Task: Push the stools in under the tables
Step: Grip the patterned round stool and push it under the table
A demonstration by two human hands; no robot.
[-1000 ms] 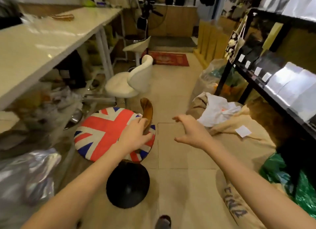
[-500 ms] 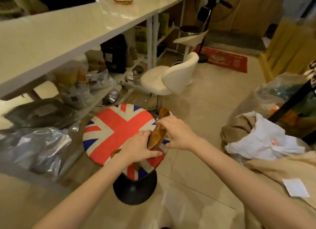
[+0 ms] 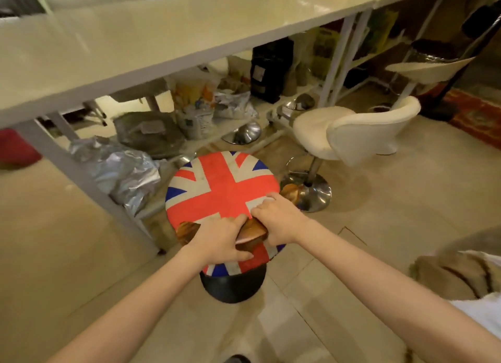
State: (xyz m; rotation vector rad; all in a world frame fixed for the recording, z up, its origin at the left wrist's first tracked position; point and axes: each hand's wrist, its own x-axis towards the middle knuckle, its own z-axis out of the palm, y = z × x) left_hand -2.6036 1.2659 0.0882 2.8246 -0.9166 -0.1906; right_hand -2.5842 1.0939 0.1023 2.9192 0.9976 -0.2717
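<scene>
Beige glossy floor tiles (image 3: 379, 254) are spreading under a long white table (image 3: 162, 37) with a smooth, shiny top and slim white legs. Beneath it, on a low white shelf, crumpled silver foil bags (image 3: 119, 170), a black pouch (image 3: 271, 69) and a printed packet are lying in a loose heap.

Just in front of the table's edge, a flag stool (image 3: 222, 192) is standing on a round black base (image 3: 233, 286). Its seat is circular and padded, covered in a faded red, white and blue fabric, and a low curved wooden backrest (image 3: 252, 231) is running along its near rim. The left hand (image 3: 219, 243) is curling its fingers over the backrest, thumb pressing against the seat edge below. The right hand (image 3: 279, 219) is wrapping the wood just beside it, fingertips lying on the fabric.

To the right, a white stool (image 3: 352, 129) with a fuzzy rounded seat and a shell-shaped back is resting on a chrome pedestal and disc foot (image 3: 311, 194), near the flag stool. Further right, a patterned red rug (image 3: 477, 116) is lying on the tiles.
</scene>
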